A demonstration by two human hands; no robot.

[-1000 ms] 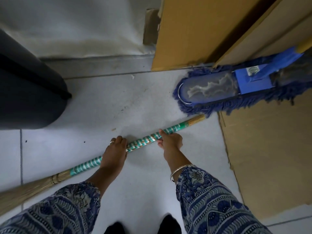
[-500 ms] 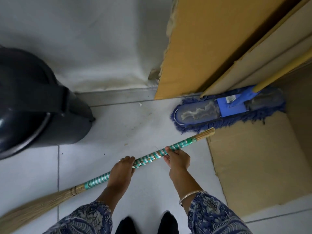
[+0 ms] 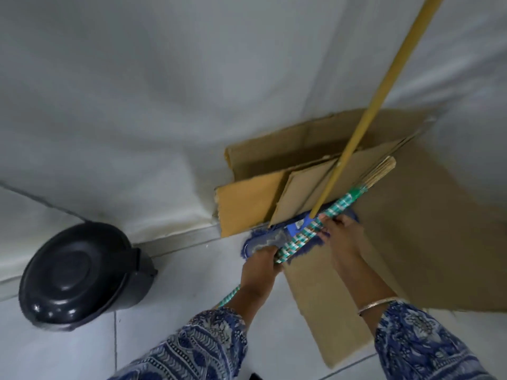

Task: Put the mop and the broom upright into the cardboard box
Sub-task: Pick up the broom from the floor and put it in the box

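Note:
Both hands hold the broom (image 3: 315, 230), a bundle of straw with green and white tape wound round its handle. My left hand (image 3: 259, 266) grips it low down and my right hand (image 3: 340, 233) grips it higher up. The broom is tilted, its taped end and straw tip pointing up and right over the cardboard box (image 3: 274, 152). The blue mop (image 3: 263, 241) stands at the box's open front, its head on the floor and its yellow pole (image 3: 384, 83) leaning up against the wall. The broom's bristle end is hidden behind my left arm.
A black lidded bin (image 3: 79, 272) stands on the tiled floor at the left, near the wall. The box's flaps (image 3: 329, 303) lie spread flat on the floor at the right. White walls meet in a corner behind the box.
Both hands have lifted the broom off the floor and swung its taped end up and right towards the box. The view has risen, so more wall and the mop pole show.

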